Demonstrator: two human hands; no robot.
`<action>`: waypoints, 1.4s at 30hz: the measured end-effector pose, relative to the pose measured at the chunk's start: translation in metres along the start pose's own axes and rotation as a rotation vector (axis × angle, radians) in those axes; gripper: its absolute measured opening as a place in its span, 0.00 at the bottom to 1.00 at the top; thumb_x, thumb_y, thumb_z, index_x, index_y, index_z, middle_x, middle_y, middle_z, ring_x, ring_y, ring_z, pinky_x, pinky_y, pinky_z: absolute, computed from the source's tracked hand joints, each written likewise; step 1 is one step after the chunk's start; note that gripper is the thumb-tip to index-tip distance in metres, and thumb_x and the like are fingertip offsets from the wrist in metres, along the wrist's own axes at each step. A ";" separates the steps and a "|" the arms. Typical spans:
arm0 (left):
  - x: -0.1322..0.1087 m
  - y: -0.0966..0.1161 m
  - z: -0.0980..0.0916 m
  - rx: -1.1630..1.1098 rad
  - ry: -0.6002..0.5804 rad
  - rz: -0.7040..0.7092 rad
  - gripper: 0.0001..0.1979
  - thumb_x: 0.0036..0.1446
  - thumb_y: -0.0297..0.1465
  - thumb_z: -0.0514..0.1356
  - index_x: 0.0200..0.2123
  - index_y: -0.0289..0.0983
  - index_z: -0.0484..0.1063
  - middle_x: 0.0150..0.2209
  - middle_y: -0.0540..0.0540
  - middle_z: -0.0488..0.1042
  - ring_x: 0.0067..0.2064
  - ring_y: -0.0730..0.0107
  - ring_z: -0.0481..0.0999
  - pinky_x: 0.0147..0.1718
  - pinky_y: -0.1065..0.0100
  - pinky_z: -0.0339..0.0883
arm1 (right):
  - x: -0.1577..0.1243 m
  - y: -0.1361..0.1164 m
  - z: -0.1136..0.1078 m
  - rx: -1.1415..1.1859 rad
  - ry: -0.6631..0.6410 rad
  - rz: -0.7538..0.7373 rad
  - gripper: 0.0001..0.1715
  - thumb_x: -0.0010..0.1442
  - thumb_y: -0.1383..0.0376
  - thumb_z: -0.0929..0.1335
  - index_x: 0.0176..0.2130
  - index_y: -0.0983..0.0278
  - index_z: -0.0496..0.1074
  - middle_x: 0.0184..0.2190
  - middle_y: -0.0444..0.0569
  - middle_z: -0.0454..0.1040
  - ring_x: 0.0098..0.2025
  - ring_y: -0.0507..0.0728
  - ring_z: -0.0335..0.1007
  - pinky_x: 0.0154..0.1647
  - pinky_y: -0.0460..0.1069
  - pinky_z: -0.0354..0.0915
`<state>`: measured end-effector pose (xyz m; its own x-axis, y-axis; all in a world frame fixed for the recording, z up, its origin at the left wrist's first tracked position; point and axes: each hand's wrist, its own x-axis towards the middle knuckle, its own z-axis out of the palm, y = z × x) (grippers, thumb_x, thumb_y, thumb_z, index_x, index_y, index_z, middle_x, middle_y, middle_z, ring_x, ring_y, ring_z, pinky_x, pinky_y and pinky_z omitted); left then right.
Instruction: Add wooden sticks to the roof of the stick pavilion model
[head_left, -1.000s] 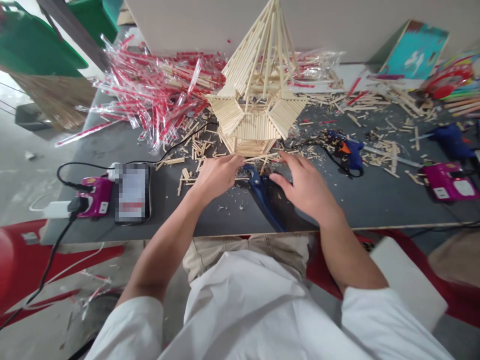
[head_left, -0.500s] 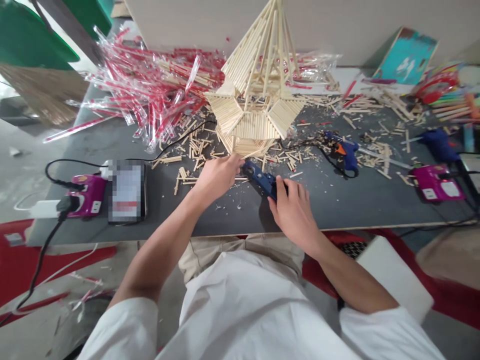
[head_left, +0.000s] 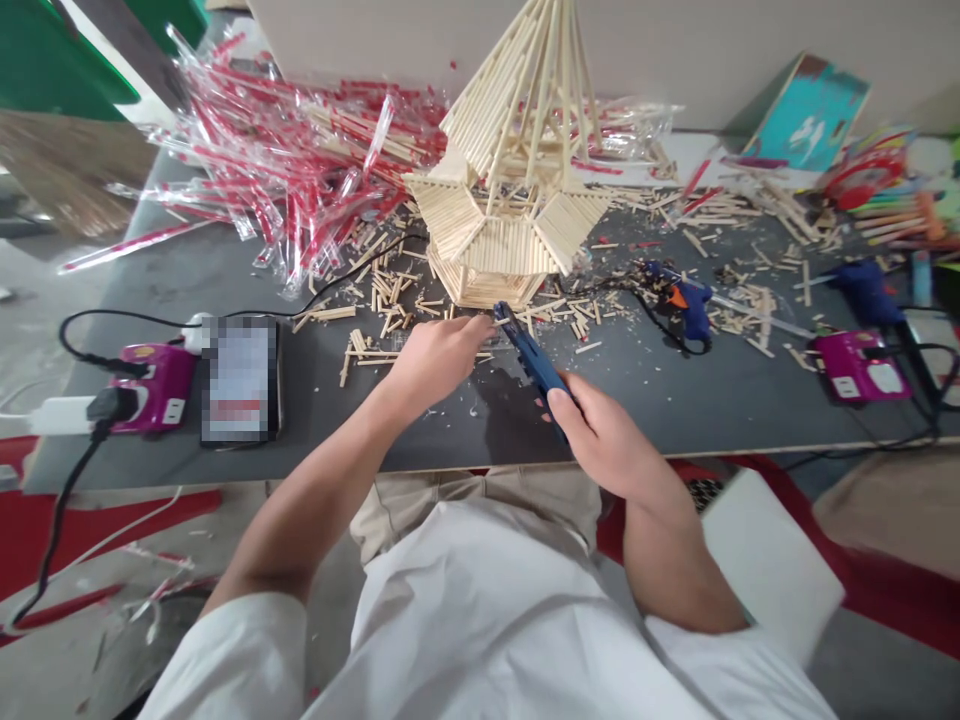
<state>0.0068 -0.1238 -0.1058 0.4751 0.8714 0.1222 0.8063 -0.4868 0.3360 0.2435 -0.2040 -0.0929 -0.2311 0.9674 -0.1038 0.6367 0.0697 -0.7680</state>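
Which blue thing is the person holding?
The blue-handled cutter in the right hand. The blue glue gun and the farther blue glue gun just lie on the table.

Model: a stick pagoda model (head_left: 504, 248) in pale straw-yellow, striped by rows of parallel sticks.
Cutters: blue-handled cutters (head_left: 529, 353), glossy blue, just in front of the model.
Wrappers: clear plastic wrappers (head_left: 292, 170), streaked red, behind and left of the model.
Glue gun: a glue gun (head_left: 694, 308), blue with an orange patch, right of the model.
Board: a painted board (head_left: 810, 115), teal with rust-brown edges and white shapes, behind and right of the model.
Boxes: magenta boxes (head_left: 860, 367) with white panels, well apart on either side of the model.
Tabletop: a tabletop (head_left: 637, 400), dark grey, flecked with pale wood bits around the model.
Shirt: a shirt (head_left: 480, 640), plain white, in front of the model.
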 end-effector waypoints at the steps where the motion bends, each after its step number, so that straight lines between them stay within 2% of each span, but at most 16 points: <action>1: 0.000 0.001 0.000 -0.005 -0.007 0.007 0.14 0.73 0.33 0.49 0.49 0.38 0.74 0.40 0.42 0.83 0.35 0.66 0.80 0.33 0.67 0.63 | 0.000 -0.002 0.003 0.039 0.004 0.010 0.22 0.74 0.50 0.59 0.53 0.58 0.72 0.42 0.52 0.81 0.42 0.63 0.78 0.44 0.57 0.72; 5: -0.002 0.002 0.000 0.020 -0.006 -0.001 0.14 0.73 0.32 0.49 0.50 0.38 0.73 0.39 0.44 0.82 0.35 0.66 0.80 0.32 0.68 0.61 | 0.002 -0.008 0.013 0.117 0.017 0.040 0.25 0.74 0.48 0.59 0.58 0.59 0.72 0.48 0.54 0.81 0.47 0.63 0.78 0.47 0.57 0.72; 10: -0.004 0.001 0.000 0.080 0.038 0.030 0.15 0.75 0.35 0.47 0.45 0.37 0.72 0.36 0.44 0.81 0.34 0.65 0.80 0.29 0.68 0.57 | 0.001 -0.014 0.020 0.126 0.023 0.041 0.29 0.75 0.48 0.58 0.65 0.60 0.68 0.56 0.57 0.77 0.53 0.64 0.76 0.54 0.57 0.70; 18: -0.006 0.004 -0.002 0.159 0.053 0.056 0.10 0.73 0.29 0.51 0.44 0.35 0.71 0.35 0.44 0.80 0.33 0.66 0.80 0.27 0.68 0.55 | 0.000 -0.025 0.022 0.132 0.023 0.050 0.31 0.76 0.50 0.57 0.66 0.65 0.67 0.53 0.58 0.76 0.55 0.63 0.73 0.59 0.58 0.66; 30: -0.006 0.004 0.003 0.216 0.095 0.090 0.10 0.74 0.30 0.51 0.46 0.33 0.71 0.34 0.44 0.80 0.35 0.65 0.81 0.26 0.67 0.57 | 0.000 -0.027 0.025 0.075 0.051 0.017 0.33 0.76 0.52 0.57 0.66 0.70 0.67 0.55 0.61 0.74 0.56 0.64 0.72 0.60 0.59 0.65; 42: -0.006 0.006 0.004 0.239 0.087 0.065 0.10 0.73 0.28 0.51 0.44 0.33 0.71 0.34 0.43 0.79 0.35 0.65 0.81 0.26 0.68 0.61 | 0.000 -0.026 0.022 0.075 0.035 0.022 0.31 0.76 0.51 0.57 0.66 0.66 0.68 0.55 0.60 0.75 0.56 0.64 0.72 0.60 0.59 0.65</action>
<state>0.0101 -0.1318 -0.1078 0.5049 0.8349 0.2193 0.8404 -0.5334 0.0956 0.2104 -0.2113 -0.0869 -0.1913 0.9764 -0.1004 0.5844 0.0311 -0.8109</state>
